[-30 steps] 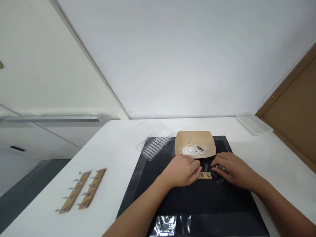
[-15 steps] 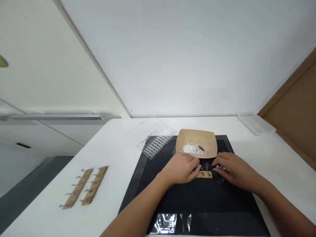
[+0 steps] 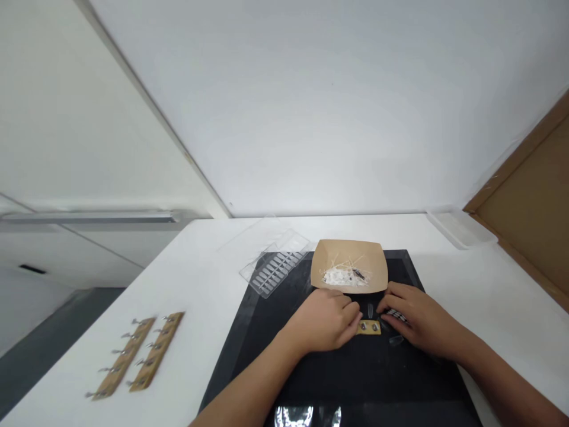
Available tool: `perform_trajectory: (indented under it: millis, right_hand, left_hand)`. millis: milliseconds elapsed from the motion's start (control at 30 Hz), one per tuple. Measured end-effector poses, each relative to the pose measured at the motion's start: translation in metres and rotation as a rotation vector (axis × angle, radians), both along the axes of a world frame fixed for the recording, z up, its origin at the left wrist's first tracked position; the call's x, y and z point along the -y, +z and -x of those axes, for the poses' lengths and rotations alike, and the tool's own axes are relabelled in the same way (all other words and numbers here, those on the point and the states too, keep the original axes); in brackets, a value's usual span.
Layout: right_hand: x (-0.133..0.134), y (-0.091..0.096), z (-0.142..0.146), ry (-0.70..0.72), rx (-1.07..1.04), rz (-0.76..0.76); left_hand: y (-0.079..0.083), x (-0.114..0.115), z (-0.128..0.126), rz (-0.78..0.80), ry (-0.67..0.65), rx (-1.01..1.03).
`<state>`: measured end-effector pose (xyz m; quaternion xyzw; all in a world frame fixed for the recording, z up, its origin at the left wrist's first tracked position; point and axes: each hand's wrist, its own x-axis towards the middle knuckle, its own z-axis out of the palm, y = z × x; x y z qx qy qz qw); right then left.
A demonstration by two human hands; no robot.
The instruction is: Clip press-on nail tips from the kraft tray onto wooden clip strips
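On a black mat (image 3: 364,379), my left hand (image 3: 326,320) has its fingers curled closed over the left end of a short wooden strip (image 3: 368,327) with metal fittings on top. To its right, my right hand (image 3: 413,314) is closed around a small sheet with rows of pale dots (image 3: 397,315), mostly covered by the fingers. Between the hands lies a clear false nail tip (image 3: 370,310), and another clear tip (image 3: 395,340) rests below the right hand. Just beyond both hands stands a brown paper tray (image 3: 349,249) holding white scraps, thin sticks and a dark piece.
A clear case of nail tips (image 3: 275,273) overlaps the mat's back left corner. Two wooden strips with metal pegs (image 3: 156,353) lie on the white table (image 3: 204,284) at left. A translucent tray (image 3: 462,228) sits at back right by a brown board (image 3: 528,201).
The camera view has shifted, so the table and its things appear slightly lower and more to the left. Both hands keep nearly the same places and grips.
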<state>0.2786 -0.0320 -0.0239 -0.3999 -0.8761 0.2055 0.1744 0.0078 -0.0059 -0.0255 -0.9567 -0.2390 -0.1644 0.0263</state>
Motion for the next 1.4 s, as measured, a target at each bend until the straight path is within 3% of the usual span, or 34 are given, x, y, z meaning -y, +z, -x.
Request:
perform_trajectory:
  millis: [533,867,1167,1400]
  right_hand:
    - [-0.002,-0.005,0.001,-0.038,-0.021,0.018]
    - [-0.002,-0.012,-0.001,-0.098,0.158,-0.046]
    - [0.003,-0.002,0.003,-0.146,0.02,-0.035]
    - [0.008,-0.005,0.007,-0.152,-0.106,-0.104]
  left_hand:
    - [-0.003,-0.001,0.0,0.019,0.001,0.003]
    - [-0.001,-0.001,0.001,0.035,0.004,0.012]
    - [-0.004,-0.002,0.0,-0.042,0.01,0.116]
    - [0.001,0.001,-0.002,-0.071,0.004,0.21]
